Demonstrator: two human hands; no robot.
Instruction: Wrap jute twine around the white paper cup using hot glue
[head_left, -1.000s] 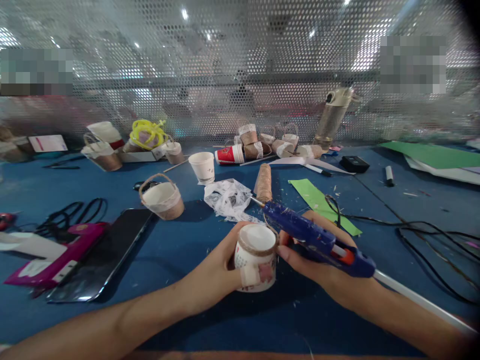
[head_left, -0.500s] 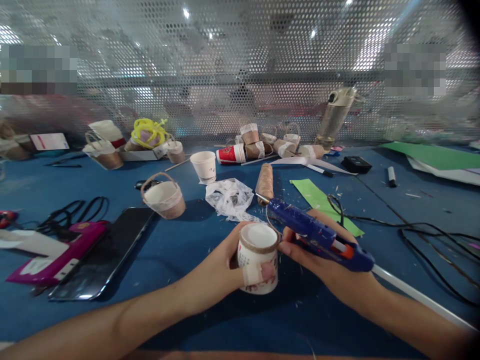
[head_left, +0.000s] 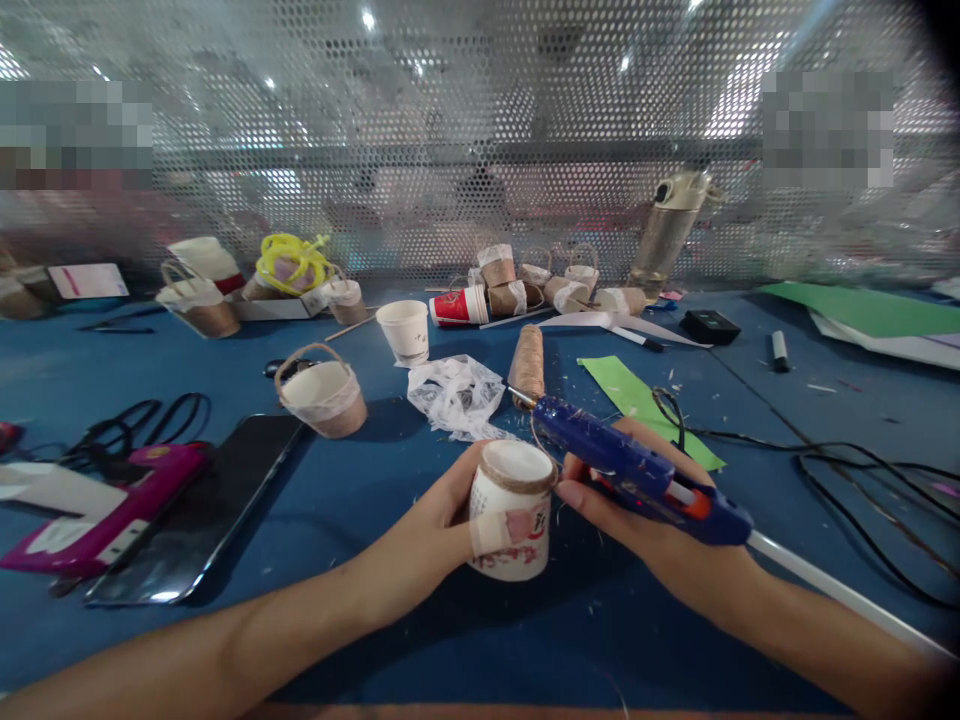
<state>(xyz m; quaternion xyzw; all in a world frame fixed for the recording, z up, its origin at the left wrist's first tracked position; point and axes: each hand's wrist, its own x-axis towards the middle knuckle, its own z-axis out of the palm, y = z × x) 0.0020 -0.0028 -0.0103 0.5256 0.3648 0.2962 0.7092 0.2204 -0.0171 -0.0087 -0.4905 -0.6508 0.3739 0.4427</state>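
My left hand point(head_left: 457, 510) is wrapped round a white printed paper cup point(head_left: 517, 555), its thumb bandaged across the front. Brown twine point(head_left: 517, 484) runs round the cup just under the rim. My right hand point(head_left: 637, 490) grips a blue hot glue gun point(head_left: 607, 445), nozzle toward the left, with a long glue stick point(head_left: 840, 585) out of its back. The thumb and forefinger of that hand also pinch the twine at the cup's right edge. Behind the cup stands a twine spool point(head_left: 529, 365), and beside it lies crumpled white lace point(head_left: 457, 395).
On the left are a small basket cup point(head_left: 330, 400), a phone point(head_left: 202, 510) and a magenta tool point(head_left: 127, 510). Further back sit a white cup point(head_left: 405, 330), red cups point(head_left: 459, 306), several small baskets and a bottle point(head_left: 667, 235). Green paper point(head_left: 630, 400) and a black cable point(head_left: 832, 460) lie at right.
The cup has turned and tilted a little in my left hand, so more of its red print shows. My right hand with the glue gun has hardly moved.
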